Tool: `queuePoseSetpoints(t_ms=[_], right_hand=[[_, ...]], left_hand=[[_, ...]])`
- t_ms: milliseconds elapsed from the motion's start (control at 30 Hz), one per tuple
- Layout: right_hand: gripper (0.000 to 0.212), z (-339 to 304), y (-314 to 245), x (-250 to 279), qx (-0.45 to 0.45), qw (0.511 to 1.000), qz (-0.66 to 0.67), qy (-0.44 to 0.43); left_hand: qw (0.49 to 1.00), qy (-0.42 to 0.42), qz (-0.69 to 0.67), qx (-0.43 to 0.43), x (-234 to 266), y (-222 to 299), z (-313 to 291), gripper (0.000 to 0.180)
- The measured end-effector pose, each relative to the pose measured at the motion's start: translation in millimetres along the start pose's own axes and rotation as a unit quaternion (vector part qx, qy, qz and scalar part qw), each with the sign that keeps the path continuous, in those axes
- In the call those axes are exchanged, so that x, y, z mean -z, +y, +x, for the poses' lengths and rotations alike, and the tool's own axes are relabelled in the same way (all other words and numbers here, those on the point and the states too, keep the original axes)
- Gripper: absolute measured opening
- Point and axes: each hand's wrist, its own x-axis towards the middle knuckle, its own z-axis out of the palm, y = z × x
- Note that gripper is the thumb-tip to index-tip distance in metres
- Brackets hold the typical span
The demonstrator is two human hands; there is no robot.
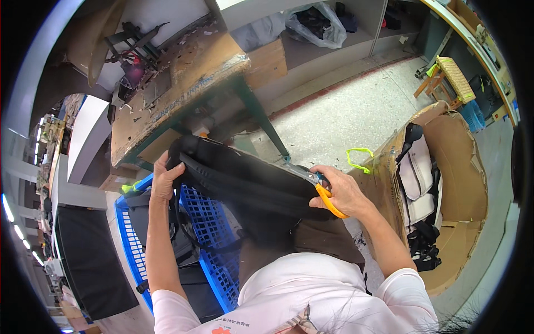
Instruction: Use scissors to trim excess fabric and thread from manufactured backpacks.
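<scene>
A black fabric piece (pixel 245 181), which looks like a bag, is stretched across my lap with a pale edge along its far side. At its left end, my left hand (pixel 166 178) is closed on the cloth, thumb on the near side. My right hand (pixel 349 193) is closed round a pair of scissors (pixel 329 201) with orange and dark handles. The metal blades point left along the far edge of the cloth, near its right end. I cannot tell whether the blades are apart. A black strap hangs from the left side of the cloth.
Left of my legs, blue plastic crates (pixel 214 222) hold dark pieces. A cardboard box (pixel 464 167) with black and white items stands at right, a neon yellow cord (pixel 359 160) beside it. Ahead are a worn wooden table (pixel 194 72) and a small stool (pixel 456 80).
</scene>
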Motion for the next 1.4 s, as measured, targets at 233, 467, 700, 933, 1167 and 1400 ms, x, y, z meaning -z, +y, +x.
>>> queuePoseSetpoints(t_ms=[233, 467, 700, 933, 1167, 1400], right_hand=[[0.074, 10.8, 5.3, 14.7, 0.040, 0.992, -0.114, -0.036], [0.079, 10.9, 2.1, 23.7, 0.055, 0.981, -0.164, -0.083], [0.069, 14.5, -4.1, 22.3, 0.111, 0.972, -0.194, -0.074], [0.062, 15.8, -5.3, 16.6, 0.116, 0.970, -0.192, -0.095], [0.069, 19.2, -25.4, 17.1, 0.138, 0.965, -0.214, -0.058], [0.058, 30.7, -26.6, 8.5, 0.166, 0.960, -0.208, -0.085]], left_hand=[[0.999, 0.004, -0.051, -0.012, 5.1, -10.4, -4.6, 0.045], [0.992, 0.045, -0.118, -0.021, 20.6, -22.4, -20.3, 0.045], [0.989, 0.074, -0.127, -0.024, 35.1, -38.9, -29.9, 0.052], [0.986, 0.077, -0.143, -0.017, 35.6, -43.1, -35.9, 0.054], [0.985, 0.062, -0.156, -0.030, 27.5, -38.1, -44.0, 0.049], [0.981, 0.077, -0.178, -0.017, 32.3, -46.5, -48.8, 0.048]])
